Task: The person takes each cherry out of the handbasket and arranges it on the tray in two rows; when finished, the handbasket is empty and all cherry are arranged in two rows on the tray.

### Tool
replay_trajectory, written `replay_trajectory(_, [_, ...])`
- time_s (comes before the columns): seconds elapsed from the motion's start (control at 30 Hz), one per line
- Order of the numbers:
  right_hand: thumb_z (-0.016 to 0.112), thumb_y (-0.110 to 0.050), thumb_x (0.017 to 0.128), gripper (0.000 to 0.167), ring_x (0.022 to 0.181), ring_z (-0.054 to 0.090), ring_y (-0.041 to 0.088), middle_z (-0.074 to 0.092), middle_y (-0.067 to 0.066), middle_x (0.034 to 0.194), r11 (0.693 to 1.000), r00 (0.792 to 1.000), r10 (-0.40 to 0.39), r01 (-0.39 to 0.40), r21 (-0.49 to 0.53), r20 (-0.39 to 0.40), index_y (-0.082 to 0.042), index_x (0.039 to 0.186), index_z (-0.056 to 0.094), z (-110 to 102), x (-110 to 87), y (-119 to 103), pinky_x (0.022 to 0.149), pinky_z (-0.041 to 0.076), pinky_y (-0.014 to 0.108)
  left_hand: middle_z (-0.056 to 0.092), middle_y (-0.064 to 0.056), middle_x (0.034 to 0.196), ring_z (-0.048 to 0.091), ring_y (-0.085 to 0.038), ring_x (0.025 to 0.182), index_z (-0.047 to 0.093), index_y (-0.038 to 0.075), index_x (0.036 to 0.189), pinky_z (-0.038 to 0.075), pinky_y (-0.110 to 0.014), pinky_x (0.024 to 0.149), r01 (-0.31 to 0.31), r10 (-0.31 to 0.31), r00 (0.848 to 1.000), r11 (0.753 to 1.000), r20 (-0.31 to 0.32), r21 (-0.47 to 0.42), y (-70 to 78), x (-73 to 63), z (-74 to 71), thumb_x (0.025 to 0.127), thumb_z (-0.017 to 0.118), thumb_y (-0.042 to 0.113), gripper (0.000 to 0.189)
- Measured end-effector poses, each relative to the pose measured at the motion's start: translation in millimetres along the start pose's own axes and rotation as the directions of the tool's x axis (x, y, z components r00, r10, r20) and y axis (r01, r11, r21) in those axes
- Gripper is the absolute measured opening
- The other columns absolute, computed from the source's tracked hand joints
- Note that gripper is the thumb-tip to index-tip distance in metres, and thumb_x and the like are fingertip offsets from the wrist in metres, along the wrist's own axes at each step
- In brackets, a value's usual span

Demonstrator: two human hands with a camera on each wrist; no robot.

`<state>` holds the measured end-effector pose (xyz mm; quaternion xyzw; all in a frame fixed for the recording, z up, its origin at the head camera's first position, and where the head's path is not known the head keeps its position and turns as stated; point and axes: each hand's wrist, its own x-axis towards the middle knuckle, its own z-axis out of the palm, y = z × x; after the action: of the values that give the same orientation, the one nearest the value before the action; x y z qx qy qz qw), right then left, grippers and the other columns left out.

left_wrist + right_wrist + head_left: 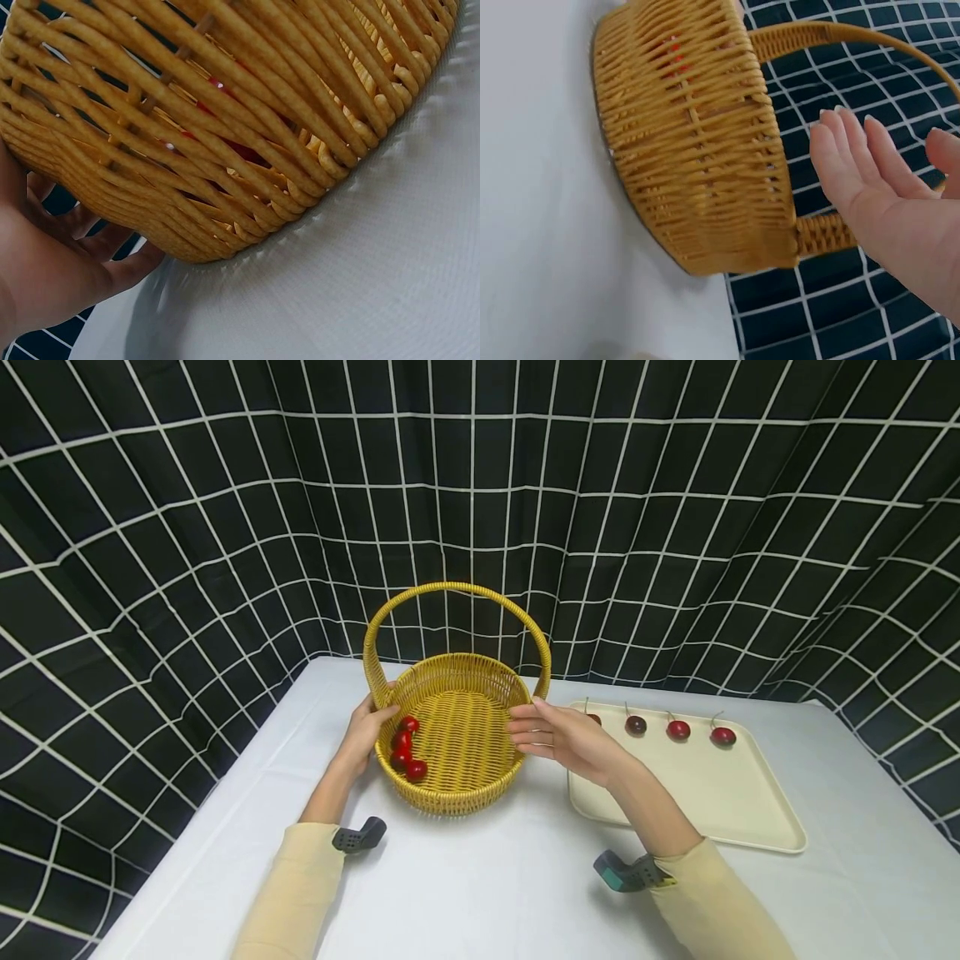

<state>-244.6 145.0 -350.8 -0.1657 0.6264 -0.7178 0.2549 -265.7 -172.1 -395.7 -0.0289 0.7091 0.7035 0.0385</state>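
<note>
A yellow wicker basket (465, 793) with a tall arched handle (450, 587) stands on the table. Several red cherries (402, 740) lie together against the inside of its left wall. My left hand (363, 728) grips the basket's left side by the foot of the handle, thumb over the rim; in the left wrist view its fingers (135, 266) reach round the woven wall. My right hand (570, 739) is at the basket's right rim, fingers straight and holding nothing. From the right wrist view, that hand (885, 187) appears apart from the woven wall.
To the right lies a cream tray (720, 802) with several dark red cherries (678, 730) in a row near its far edge; my right hand partly hides the leftmost. A white cloth (480, 893) covers the table. Black curtains (637, 527) with white grid lines hang behind and at the sides.
</note>
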Motion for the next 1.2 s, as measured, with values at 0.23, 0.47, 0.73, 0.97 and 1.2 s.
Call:
replay_trajectory(0.23, [0.039,-0.032,0.104,0.056,0.122,0.048,0.038,0.046,0.03,0.133,0.999,0.999,0.033,-0.033,-0.034,0.0,0.011,0.139,0.035,13,21.4,5,0.099,0.043,0.037,0.028,-0.016,0.152,0.025,-0.031,0.138,0.028,0.007,0.149,0.019,-0.047,0.112,-0.006,0.006,1.0,1.0,-0.001,-0.004,-0.4,0.3,0.1,0.099,0.043,0.009,0.052])
replay_trajectory(0.47, [0.04,-0.034,0.103,0.058,0.127,0.041,0.043,0.042,0.031,0.137,0.997,0.997,0.079,-0.079,-0.02,-0.002,0.01,0.139,0.036,22,38.4,10,0.101,0.041,0.039,0.027,-0.016,0.152,0.025,-0.031,0.138,0.028,0.006,0.149,0.018,-0.046,0.112,-0.011,0.011,1.0,1.0,0.0,-0.006,-1.7,1.1,0.4,0.099,0.043,0.008,0.052])
replay_trajectory(0.73, [0.039,-0.032,0.104,0.054,0.125,0.042,0.043,0.044,0.031,0.135,0.992,0.991,0.125,-0.126,-0.026,-0.039,0.01,0.138,0.039,34,54.0,11,0.1,0.042,0.04,0.028,-0.017,0.151,0.024,-0.032,0.139,0.028,0.005,0.149,0.018,-0.046,0.112,-0.019,0.019,1.0,1.0,0.001,-0.002,-0.1,0.2,0.2,0.099,0.043,0.007,0.052])
replay_trajectory(0.97, [0.039,-0.028,0.104,0.048,0.121,0.047,0.042,0.051,0.027,0.129,0.985,0.986,0.16,-0.163,-0.059,-0.054,0.01,0.133,0.045,46,66.4,16,0.098,0.043,0.041,0.027,-0.018,0.151,0.023,-0.032,0.139,0.028,0.005,0.149,0.017,-0.047,0.112,-0.016,0.016,1.0,1.0,-0.001,0.004,-1.2,2.0,-1.2,0.099,0.043,0.007,0.052])
replay_trajectory(1.2, [0.041,-0.029,0.103,0.05,0.12,0.049,0.041,0.047,0.03,0.133,0.981,0.982,0.184,-0.186,-0.046,-0.047,0.011,0.133,0.045,53,73.9,20,0.097,0.044,0.04,0.031,-0.014,0.15,0.026,-0.03,0.138,0.031,0.01,0.148,0.018,-0.047,0.112,-0.017,0.017,1.0,1.0,-0.011,-0.015,-19.6,17.9,-6.1,0.099,0.046,0.011,0.051])
